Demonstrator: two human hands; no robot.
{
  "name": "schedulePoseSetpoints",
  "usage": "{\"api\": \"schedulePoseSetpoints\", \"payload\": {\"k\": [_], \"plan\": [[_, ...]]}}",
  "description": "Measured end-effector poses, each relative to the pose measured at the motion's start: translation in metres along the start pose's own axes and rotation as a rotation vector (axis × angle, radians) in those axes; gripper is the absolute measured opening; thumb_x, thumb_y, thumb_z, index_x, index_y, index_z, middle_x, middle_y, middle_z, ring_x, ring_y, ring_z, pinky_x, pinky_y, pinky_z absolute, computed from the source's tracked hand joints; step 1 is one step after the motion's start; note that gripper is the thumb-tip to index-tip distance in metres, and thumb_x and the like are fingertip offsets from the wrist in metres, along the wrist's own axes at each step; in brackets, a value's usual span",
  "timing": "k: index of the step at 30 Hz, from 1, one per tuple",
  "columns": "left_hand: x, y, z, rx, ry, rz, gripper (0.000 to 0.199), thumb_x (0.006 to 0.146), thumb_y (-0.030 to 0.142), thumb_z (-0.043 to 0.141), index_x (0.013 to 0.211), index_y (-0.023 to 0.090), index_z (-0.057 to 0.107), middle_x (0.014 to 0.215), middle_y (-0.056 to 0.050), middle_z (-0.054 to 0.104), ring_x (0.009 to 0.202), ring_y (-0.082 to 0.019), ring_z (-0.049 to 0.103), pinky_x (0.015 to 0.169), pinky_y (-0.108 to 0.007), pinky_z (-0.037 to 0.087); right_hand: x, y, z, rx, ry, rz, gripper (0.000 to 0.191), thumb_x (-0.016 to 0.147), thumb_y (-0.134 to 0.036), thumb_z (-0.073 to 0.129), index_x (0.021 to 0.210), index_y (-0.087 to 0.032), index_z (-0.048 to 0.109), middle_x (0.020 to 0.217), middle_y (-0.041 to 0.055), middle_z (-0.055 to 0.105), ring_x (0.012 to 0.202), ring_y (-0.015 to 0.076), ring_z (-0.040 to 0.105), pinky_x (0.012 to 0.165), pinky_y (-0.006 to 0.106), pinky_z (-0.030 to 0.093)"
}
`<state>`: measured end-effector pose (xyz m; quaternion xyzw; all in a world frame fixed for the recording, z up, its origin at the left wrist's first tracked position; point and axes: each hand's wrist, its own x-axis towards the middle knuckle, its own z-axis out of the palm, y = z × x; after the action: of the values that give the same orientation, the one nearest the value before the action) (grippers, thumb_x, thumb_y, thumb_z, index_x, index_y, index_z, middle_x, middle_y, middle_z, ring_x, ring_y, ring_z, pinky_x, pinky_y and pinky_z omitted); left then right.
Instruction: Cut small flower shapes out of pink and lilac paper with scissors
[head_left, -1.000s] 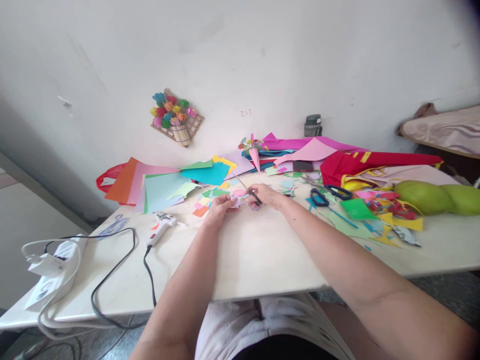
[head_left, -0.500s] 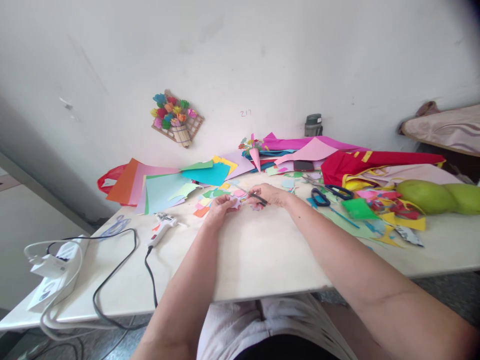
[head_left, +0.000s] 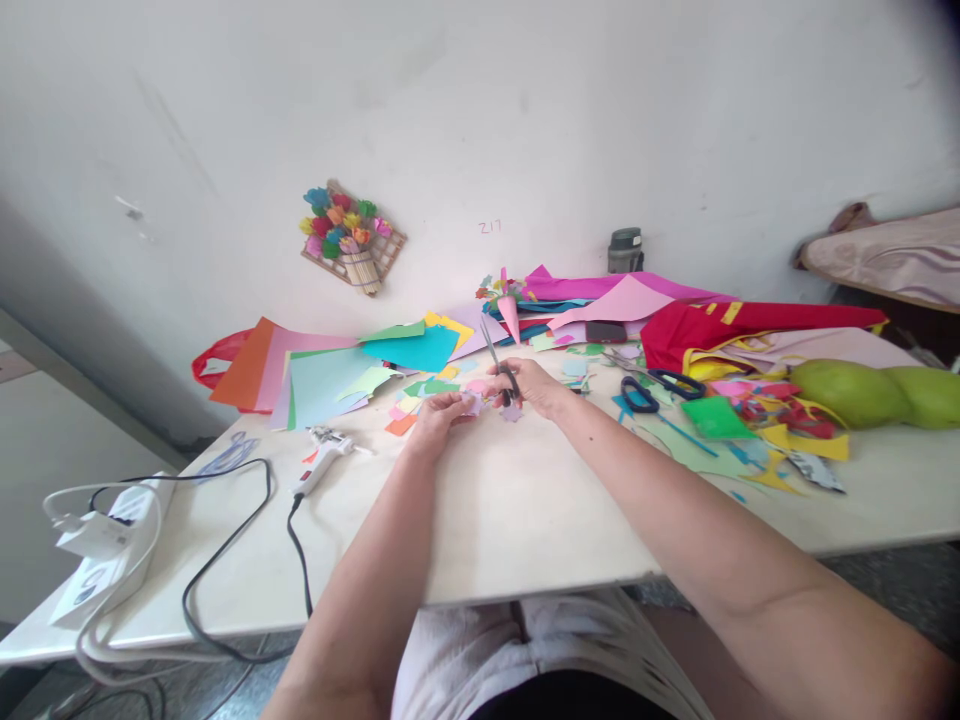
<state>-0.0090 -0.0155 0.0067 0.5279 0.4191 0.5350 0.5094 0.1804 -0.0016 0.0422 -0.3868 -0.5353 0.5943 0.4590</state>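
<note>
Gripped apparently unfinished lilac paper (head_left: 470, 404) in left hand (head_left: 444, 410), black-handled metal scissors (head_left: 512, 380) in right hand (head_left: 529, 384), near cut coloured-paper pieces (head_left: 433, 387).

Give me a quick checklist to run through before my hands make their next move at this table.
1. Scissors held: ok, in the right hand.
2. Blades directed safely: ok, they point away from your body.
3. Paper piece held: ok, the left hand pinches the small pale purple piece.
4. Glue gun out of the way: ok, lying left of the left hand, apart from both hands.
5. Glue gun cold: cannot tell.
6. Area around the hands free of scraps: not ok, coloured paper scraps lie just beyond the left hand.
</note>
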Motion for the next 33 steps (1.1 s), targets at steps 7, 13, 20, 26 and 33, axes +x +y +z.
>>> {"api": "schedulePoseSetpoints", "payload": {"k": [7, 13, 20, 26, 33], "plan": [[0.002, 0.0, 0.001, 0.04, 0.058, 0.016, 0.048, 0.042, 0.051, 0.091, 0.072, 0.017, 0.075, 0.07, -0.003, 0.071, 0.066, -0.018, 0.065, 0.071, -0.032, 0.054, 0.0, 0.002, 0.002, 0.083, -0.009, 0.005, 0.025, 0.074, -0.018, 0.075, 0.088, -0.016, 0.055, 0.062, 0.0031, 0.069, 0.051, 0.0173, 0.068, 0.034, 0.018, 0.041], [-0.001, 0.002, 0.002, 0.088, -0.003, -0.021, 0.047, 0.053, 0.051, 0.088, 0.083, 0.017, 0.076, 0.079, -0.006, 0.076, 0.072, -0.024, 0.072, 0.066, -0.032, 0.054, 0.001, 0.006, 0.008, 0.141, -0.026, 0.013, 0.03, 0.071, -0.023, 0.078, 0.087, -0.017, 0.053, 0.065, 0.0008, 0.067, 0.056, 0.0171, 0.068, 0.042, 0.023, 0.052], [0.0, 0.004, 0.003, -0.049, 0.021, -0.063, 0.07, 0.066, 0.074, 0.067, 0.102, 0.014, 0.069, 0.085, -0.013, 0.076, 0.072, -0.025, 0.073, 0.063, -0.032, 0.055, 0.0, 0.01, 0.005, 0.062, -0.139, -0.103, 0.034, 0.067, -0.03, 0.08, 0.089, -0.018, 0.056, 0.071, 0.0015, 0.067, 0.068, 0.0164, 0.068, 0.052, 0.024, 0.056], [0.003, 0.005, 0.002, -0.042, 0.05, -0.203, 0.054, 0.072, 0.068, 0.066, 0.076, 0.015, 0.062, 0.059, -0.008, 0.068, 0.045, -0.016, 0.062, 0.045, -0.025, 0.046, -0.002, 0.008, 0.006, -0.088, -0.171, -0.264, 0.042, 0.058, -0.032, 0.082, 0.088, -0.02, 0.055, 0.076, -0.0003, 0.068, 0.066, 0.014, 0.064, 0.051, 0.022, 0.052], [-0.001, 0.005, 0.0, -0.073, 0.0, -0.064, 0.032, 0.065, 0.04, 0.081, 0.066, 0.016, 0.061, 0.058, -0.002, 0.065, 0.051, -0.012, 0.061, 0.053, -0.024, 0.051, 0.0, 0.011, 0.007, -0.158, -0.217, -0.306, 0.044, 0.055, -0.029, 0.083, 0.088, -0.019, 0.056, 0.081, 0.0027, 0.072, 0.067, 0.0135, 0.063, 0.055, 0.023, 0.051]]}}
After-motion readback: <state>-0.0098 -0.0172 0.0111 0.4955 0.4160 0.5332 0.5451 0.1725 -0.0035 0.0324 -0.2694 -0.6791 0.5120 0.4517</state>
